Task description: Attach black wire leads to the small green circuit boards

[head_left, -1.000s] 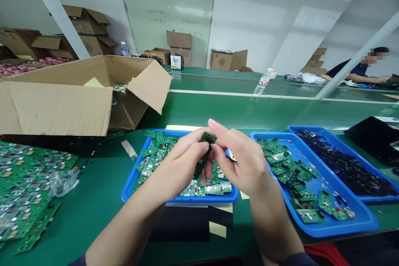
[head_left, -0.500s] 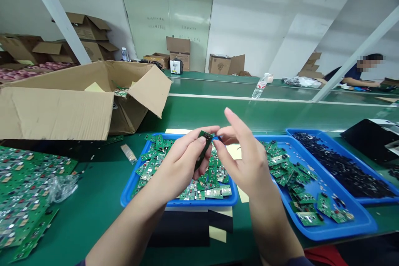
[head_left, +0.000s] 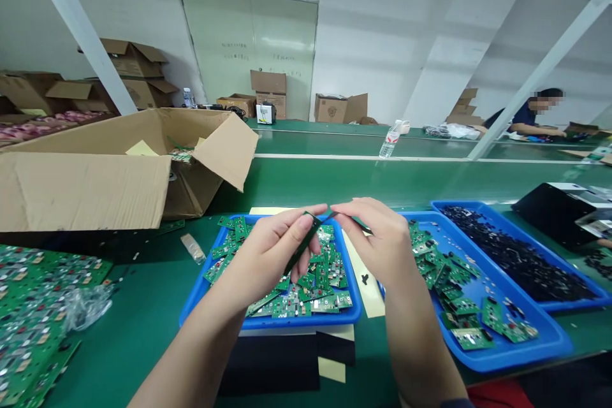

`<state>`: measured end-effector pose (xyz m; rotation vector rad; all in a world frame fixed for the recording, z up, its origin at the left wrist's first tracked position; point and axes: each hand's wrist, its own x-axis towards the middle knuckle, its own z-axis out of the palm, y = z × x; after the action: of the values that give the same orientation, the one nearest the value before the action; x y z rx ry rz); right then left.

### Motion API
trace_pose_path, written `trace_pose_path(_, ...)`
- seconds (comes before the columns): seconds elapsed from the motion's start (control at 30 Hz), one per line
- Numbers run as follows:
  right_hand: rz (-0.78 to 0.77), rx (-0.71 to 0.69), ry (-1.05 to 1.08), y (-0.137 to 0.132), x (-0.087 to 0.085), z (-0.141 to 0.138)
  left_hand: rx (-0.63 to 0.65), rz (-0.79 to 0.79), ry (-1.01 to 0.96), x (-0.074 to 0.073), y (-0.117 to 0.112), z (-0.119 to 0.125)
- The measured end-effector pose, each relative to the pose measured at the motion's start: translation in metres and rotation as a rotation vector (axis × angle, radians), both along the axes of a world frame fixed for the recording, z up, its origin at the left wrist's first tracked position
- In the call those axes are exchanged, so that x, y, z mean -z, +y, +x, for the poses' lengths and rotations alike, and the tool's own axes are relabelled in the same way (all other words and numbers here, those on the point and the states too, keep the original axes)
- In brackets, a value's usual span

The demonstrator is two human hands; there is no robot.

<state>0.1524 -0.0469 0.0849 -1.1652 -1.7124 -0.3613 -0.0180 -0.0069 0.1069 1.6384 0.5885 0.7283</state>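
My left hand [head_left: 275, 245] is closed around a small green circuit board [head_left: 303, 243], thumb on top, tilted above a blue tray. My right hand [head_left: 377, 236] pinches a slim dark tool that looks like tweezers [head_left: 364, 228]. Its tip meets the upper end of the board; the exact contact is too small to make out. Beneath my hands, the blue tray [head_left: 356, 313] holds many loose green circuit boards [head_left: 329, 268]. A few tiny black parts [head_left: 365, 279] lie on a pale yellow strip [head_left: 373, 306] right of that tray.
To the right stand a blue tray [head_left: 521, 357] with more boards and another [head_left: 603, 296] full of small black parts. Large board panels [head_left: 33, 306] and a clear plastic bag [head_left: 86, 307] lie left. An open carton [head_left: 86, 191] stands behind them. A person [head_left: 530, 118] works far right.
My right hand has turned and its raised index finger has come down into a pinch, with the tweezers now showing at the board. My left hand keeps the board. The view has shifted slightly.
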Motion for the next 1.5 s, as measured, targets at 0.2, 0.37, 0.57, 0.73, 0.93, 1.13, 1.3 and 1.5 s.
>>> trace_pose_path(0.2,0.014,-0.034,-0.059,0.003,0.004,-0.001,0.161,0.193,0.400,0.003,0.001,0.010)
trace_pose_path(0.37,0.201,0.097,0.154,0.000,-0.001,0.015,-0.076,0.295,0.276,0.010,0.014,0.008)
trace_pose_path(0.57,0.561,0.312,0.511,-0.008,-0.003,0.030,-0.198,0.489,0.036,0.019,0.023,-0.002)
trace_pose_path(0.73,0.069,-0.031,0.282,-0.013,-0.003,-0.011,-0.263,0.717,0.075,0.023,0.018,0.001)
trace_pose_path(0.93,0.089,-0.113,0.297,-0.005,0.000,-0.022,-0.197,0.930,0.040,0.017,0.018,0.000)
trace_pose_path(1.13,0.213,-0.155,0.013,-0.002,0.001,-0.010,-0.282,0.902,0.007,0.024,0.022,0.005)
trace_pose_path(1.3,0.173,-0.097,-0.092,0.007,0.004,-0.002,-0.386,1.024,-0.115,0.022,0.025,0.003)
trace_pose_path(1.5,0.239,0.193,0.505,0.049,0.031,0.041,-0.439,1.334,-0.306,0.015,0.018,-0.008)
